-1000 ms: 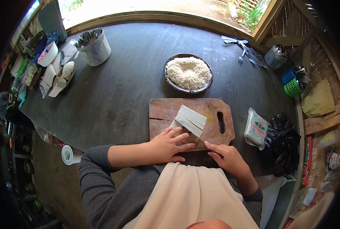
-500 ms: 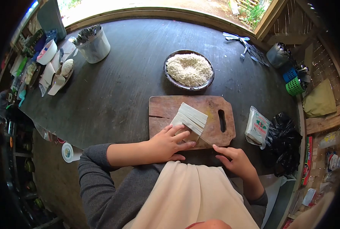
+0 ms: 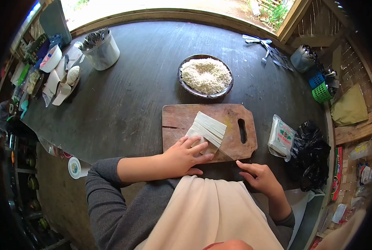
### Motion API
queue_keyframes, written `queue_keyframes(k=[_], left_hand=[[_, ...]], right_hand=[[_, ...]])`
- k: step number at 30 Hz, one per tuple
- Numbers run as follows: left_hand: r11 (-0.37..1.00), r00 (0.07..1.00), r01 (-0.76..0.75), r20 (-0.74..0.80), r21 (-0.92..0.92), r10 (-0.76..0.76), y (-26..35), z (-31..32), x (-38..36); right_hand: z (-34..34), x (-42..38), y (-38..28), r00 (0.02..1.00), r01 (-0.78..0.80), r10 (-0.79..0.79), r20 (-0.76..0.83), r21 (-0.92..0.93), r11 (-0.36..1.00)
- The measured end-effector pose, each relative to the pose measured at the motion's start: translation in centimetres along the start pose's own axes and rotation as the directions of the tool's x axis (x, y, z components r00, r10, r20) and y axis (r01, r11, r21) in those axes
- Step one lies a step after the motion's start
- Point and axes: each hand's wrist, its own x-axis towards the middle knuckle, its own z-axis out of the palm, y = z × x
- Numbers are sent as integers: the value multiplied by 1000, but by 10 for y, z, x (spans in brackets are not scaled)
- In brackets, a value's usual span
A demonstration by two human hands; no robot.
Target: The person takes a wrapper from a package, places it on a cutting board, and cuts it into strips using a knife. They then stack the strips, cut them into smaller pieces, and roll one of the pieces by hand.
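Note:
A stack of pale, thin dough sheets [image 3: 211, 126] lies on the wooden cutting board [image 3: 177, 118], its upper part cut into several strips. My left hand [image 3: 186, 155] rests flat on the uncut lower part, fingers spread. In my right hand [image 3: 259, 177], closed at the board's front edge, is a knife [image 3: 227, 155]; its thin blade slants up to the left along the sheets beside my left fingertips. The knife's handle is mostly hidden by my fingers. Behind the board stands a dark bowl [image 3: 179, 79] heaped with whitish shreds [image 3: 206, 76].
Right of the board lie a white printed packet [image 3: 281, 137] and a black plastic bag [image 3: 311, 156]. Several forks [image 3: 264, 60] lie at the far right, near a green basket [image 3: 322, 92]. A cutlery bucket [image 3: 104, 53] and a white bowl [image 3: 51, 58] stand at left.
My right hand has drawn the knife slightly to the right and down, away from the left fingers. My left hand stays on the sheets.

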Motion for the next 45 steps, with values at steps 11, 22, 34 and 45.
queue_keyframes(k=[11,22,34,45], left_hand=[[1000,1000,6,4,-15,-6,0,1,0],[997,997,48,61,63,-52,11,-9,4],[979,958,206,-203,7,-200,32,16,3],[949,854,311,-425,-49,-302,39,28,9]], right_hand=[[-7,-17,-2,997,-80,79,16,48,996],[1,-5,0,999,32,-32,-29,-13,999],[7,51,-28,997,52,-53,62,16,999],[16,52,-29,1000,-2,0,25,88,996]])
